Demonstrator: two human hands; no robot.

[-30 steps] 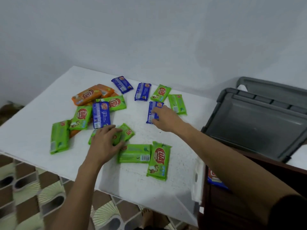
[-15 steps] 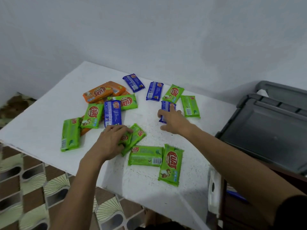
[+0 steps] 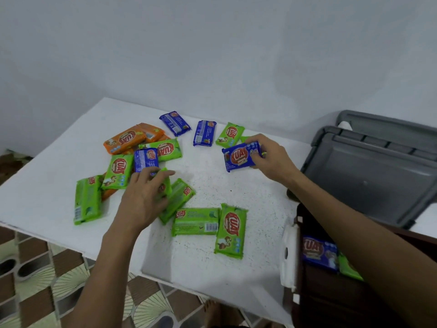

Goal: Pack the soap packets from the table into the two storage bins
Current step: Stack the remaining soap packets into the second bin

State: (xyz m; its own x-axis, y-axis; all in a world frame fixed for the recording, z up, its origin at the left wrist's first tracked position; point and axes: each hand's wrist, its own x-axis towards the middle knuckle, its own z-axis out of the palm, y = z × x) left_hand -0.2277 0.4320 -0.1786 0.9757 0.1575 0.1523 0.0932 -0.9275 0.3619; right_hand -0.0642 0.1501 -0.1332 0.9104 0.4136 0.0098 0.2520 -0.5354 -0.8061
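Right hand [image 3: 272, 159] raised blue packet [image 3: 240, 157], dark bin [image 3: 319, 299] holds soaps [image 3: 319, 254]

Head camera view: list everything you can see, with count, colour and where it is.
green packets: nine, green, spread over the table
blue packets: three, blue, flat on the table's far and left parts
held blue packet: one, blue, over the table's right part
orange packets: at least three, orange, overlapping, far left
table: one, white, centre
storage bins: two, grey, right of the table
cabinet: one, dark brown, lower right
floor tiles: patterned brown and cream, below
left hand: over a green packet, grip unclear
right hand: grips the held blue packet
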